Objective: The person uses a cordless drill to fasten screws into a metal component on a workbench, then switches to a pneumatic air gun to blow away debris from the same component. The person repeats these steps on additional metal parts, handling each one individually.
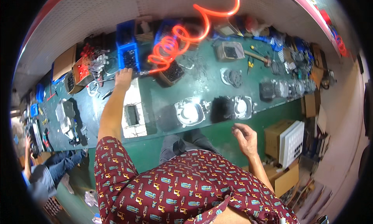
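My left hand reaches over the bench at the front of a blue bin of small dark parts. Its fingers curl round what looks like a dark air tool, mostly hidden by the hand, where the orange coiled hose ends. Below that forearm lies a whitish block with a rectangular opening. My right hand hangs before the bench edge, fingers loosely bent and apart, holding nothing. Nearest to it is a cast metal housing with a round opening; a similar housing sits to its left.
A hammer, yellow-handled pliers and grey round parts lie at the back right. Finned metal castings line the right end. Cardboard boxes stand on the floor at right. Another person's hand shows far left.
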Demonstrator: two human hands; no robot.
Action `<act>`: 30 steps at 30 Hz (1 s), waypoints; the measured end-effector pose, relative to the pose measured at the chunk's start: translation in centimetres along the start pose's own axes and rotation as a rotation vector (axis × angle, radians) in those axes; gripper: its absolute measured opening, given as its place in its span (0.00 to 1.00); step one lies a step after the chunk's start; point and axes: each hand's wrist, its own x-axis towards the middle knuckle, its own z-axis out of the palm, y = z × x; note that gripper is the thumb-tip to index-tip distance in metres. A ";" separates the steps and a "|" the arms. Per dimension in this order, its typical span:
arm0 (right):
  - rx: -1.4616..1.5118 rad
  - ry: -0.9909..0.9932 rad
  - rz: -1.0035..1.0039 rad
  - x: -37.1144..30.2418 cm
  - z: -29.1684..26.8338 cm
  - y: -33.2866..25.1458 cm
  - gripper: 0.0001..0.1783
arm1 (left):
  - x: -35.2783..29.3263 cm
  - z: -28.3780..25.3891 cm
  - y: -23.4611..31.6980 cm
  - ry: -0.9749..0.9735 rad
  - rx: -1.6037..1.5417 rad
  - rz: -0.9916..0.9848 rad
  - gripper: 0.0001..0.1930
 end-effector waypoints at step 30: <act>-0.213 0.064 -0.465 11.0 12.9 6.7 0.30 | -18.1 -30.9 12.9 0.358 -1.932 0.520 0.19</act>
